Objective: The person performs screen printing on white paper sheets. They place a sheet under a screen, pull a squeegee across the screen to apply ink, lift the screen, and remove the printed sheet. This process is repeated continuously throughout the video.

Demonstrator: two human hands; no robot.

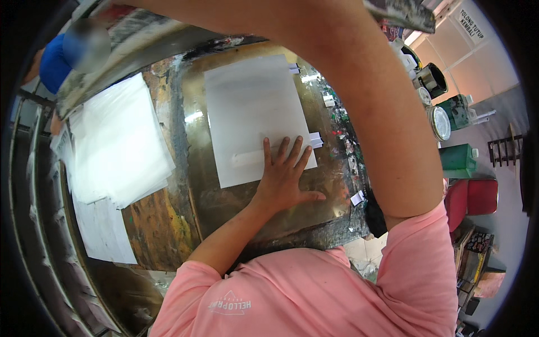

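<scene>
My left hand [284, 175] lies with fingers spread over the lower right part of a white sheet of paper [252, 106]. Its fingertips rest on the sheet, while the palm and thumb reach past the lower edge onto the shiny brownish board [252, 219]. Small folded white tabs [316, 140] stand at the sheet's right edge. My raised right forearm [331, 33] arches over the far side of the board toward the left. The right hand itself is beyond the upper edge of the picture, so its grip is hidden.
On the left, a stack of white sheets [120, 146] covers part of a stained wooden surface [160, 224]. Beyond it is a person in blue [53, 64]. Metal racks [42, 185] line the left side. Paint tubs [439, 123], a green jerrycan [457, 160] and a red chair [482, 196] stand right.
</scene>
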